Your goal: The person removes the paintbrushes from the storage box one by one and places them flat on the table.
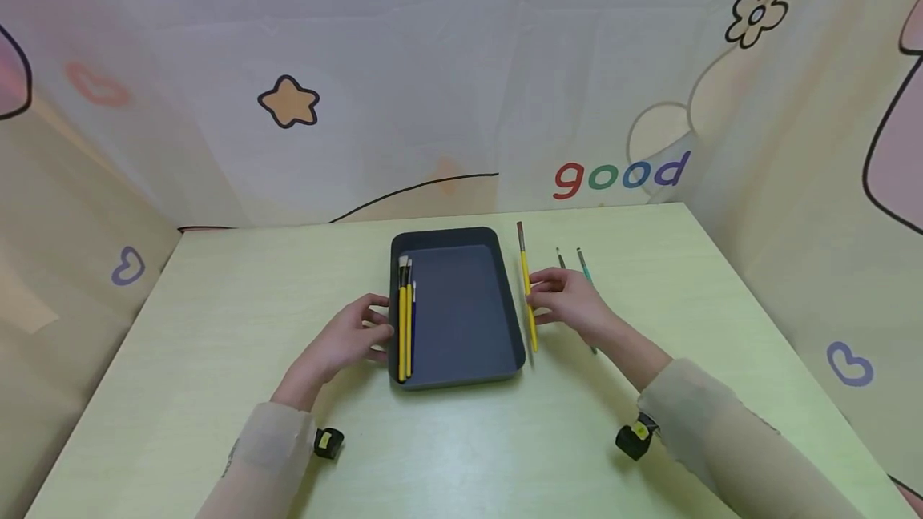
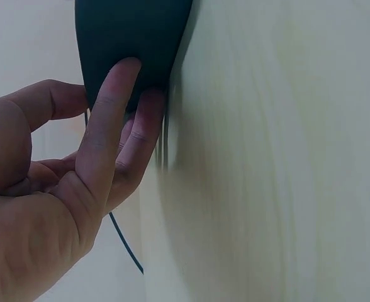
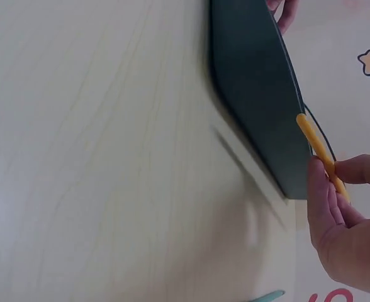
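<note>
A dark grey rectangular tray (image 1: 461, 381) lies on the table, with two yellow-handled paintbrushes (image 1: 405, 327) and a thinner dark-blue one (image 1: 414, 319) along its left inner side. My left hand (image 1: 353, 335) is at the tray's left wall; in the left wrist view its extended fingers (image 2: 103, 126) rest against the outside of it. Just right of the tray, my right hand (image 1: 570, 303) pinches a yellow paintbrush (image 1: 524, 263) between thumb and fingers, bristle end pointing away from me. In the right wrist view that handle (image 3: 314, 138) is raised off the table, its shadow below.
A teal paintbrush (image 1: 583, 263) and a dark-handled one (image 1: 560, 257) lie on the table behind my right hand, partly hidden by it. The pale table (image 1: 461, 463) ends at a printed cloth backdrop (image 1: 404, 118), with cloth sides left and right.
</note>
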